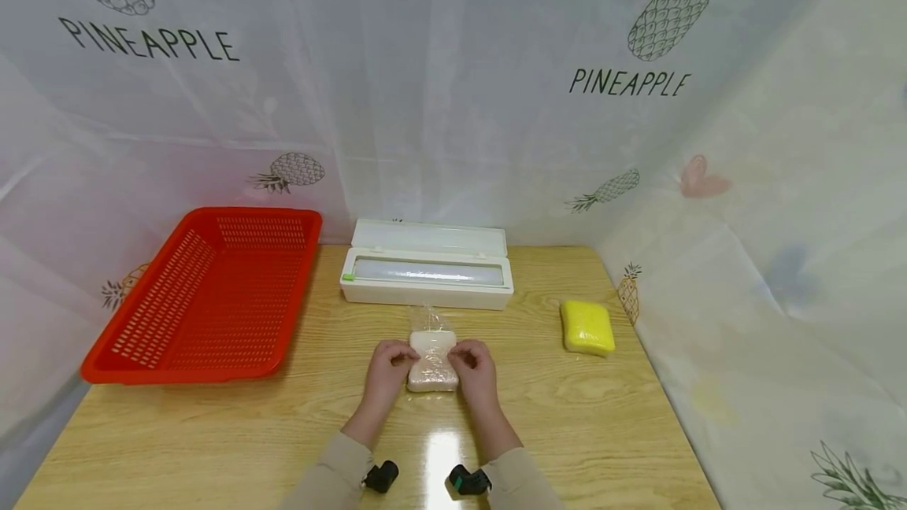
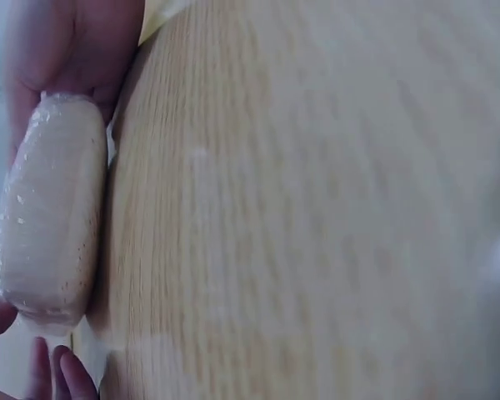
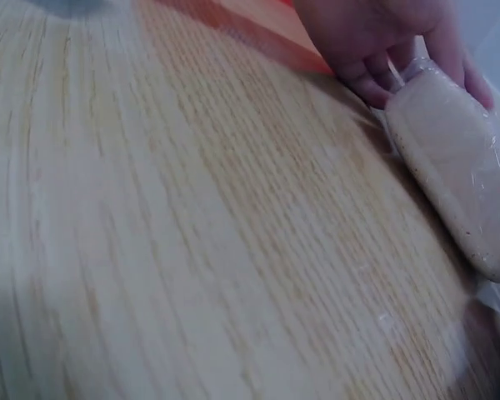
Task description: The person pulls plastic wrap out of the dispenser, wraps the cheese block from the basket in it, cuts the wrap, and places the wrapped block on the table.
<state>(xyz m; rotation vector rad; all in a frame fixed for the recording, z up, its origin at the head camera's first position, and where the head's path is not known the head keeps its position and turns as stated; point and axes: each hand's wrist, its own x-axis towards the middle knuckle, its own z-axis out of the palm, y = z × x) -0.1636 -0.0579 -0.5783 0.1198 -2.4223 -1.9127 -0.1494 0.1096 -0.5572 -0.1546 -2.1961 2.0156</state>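
A pale, waisted, sponge-like block (image 1: 433, 356) lies on the table under shiny cling film (image 1: 427, 318), which extends loose past its far end. At the block's left side, my left hand (image 1: 392, 359) has thumb and fingers together at the film's edge. My right hand (image 1: 473, 360) mirrors it on the right side. From the left wrist, the block (image 2: 54, 212) shows a rounded side with small brown specks, and film bunches near the fingers. The right wrist view shows the block (image 3: 458, 167) with the left hand (image 3: 392, 42) at its far end.
A white cling film dispenser (image 1: 427, 294) with its lid raised stands behind the block. To the left sits a red perforated basket (image 1: 272, 364). A yellow block (image 1: 587, 327) with a glossy surface lies at the right. A printed curtain (image 1: 453, 101) hangs behind the wooden table (image 1: 567, 431).
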